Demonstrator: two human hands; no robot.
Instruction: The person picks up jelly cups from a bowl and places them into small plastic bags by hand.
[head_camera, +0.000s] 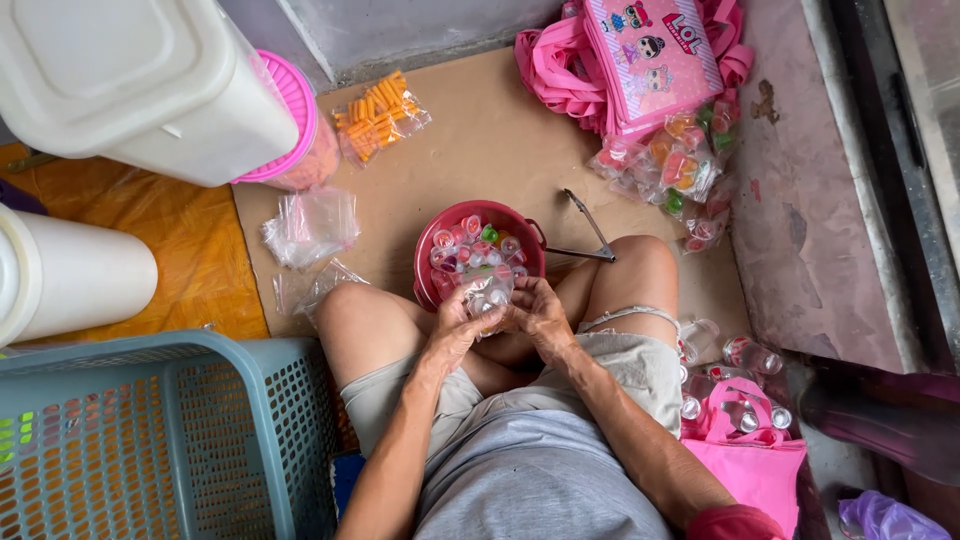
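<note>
Blue-grey plastic basket (150, 440) fills the near left, brown cardboard sheet (480, 160) covers the floor, and a red bucket (478, 252) of small clear jelly cups sits between the person's knees. Just near of the bucket, the left hand (455, 325) and right hand (535, 312) close their fingers around a small clear bag of cups (488, 290), held over the bucket's near rim. Judged light, soft and slippery, the bag is best pinched at its gathered neck.
</note>
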